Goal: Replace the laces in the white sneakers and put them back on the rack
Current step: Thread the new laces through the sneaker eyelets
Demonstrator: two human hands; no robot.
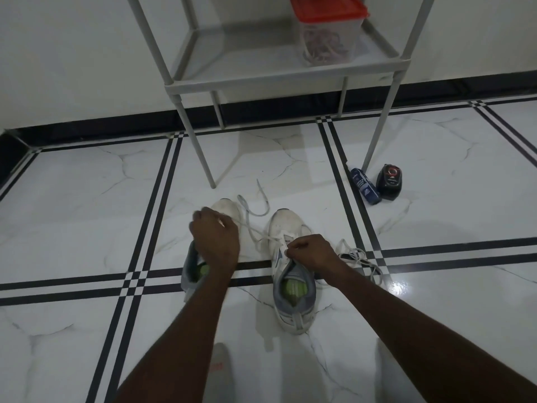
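Two white sneakers stand side by side on the tiled floor, toes pointing away. My left hand (213, 237) hovers over the left sneaker (223, 209), hiding most of it, and pulls a white lace (252, 212) taut; that lace runs across to the right sneaker (286, 228). My right hand (311, 251) pinches the lace at the eyelets on the right sneaker's tongue. A loose pile of laces (356, 255) lies on the floor just right of my right hand. The grey rack (261, 80) stands behind the shoes.
A clear box with a red lid (328, 33) holding laces sits on the rack's shelf. A blue bottle (364, 186) and a black polish container (389, 181) lie by the rack's right front leg. The wall runs behind the rack.
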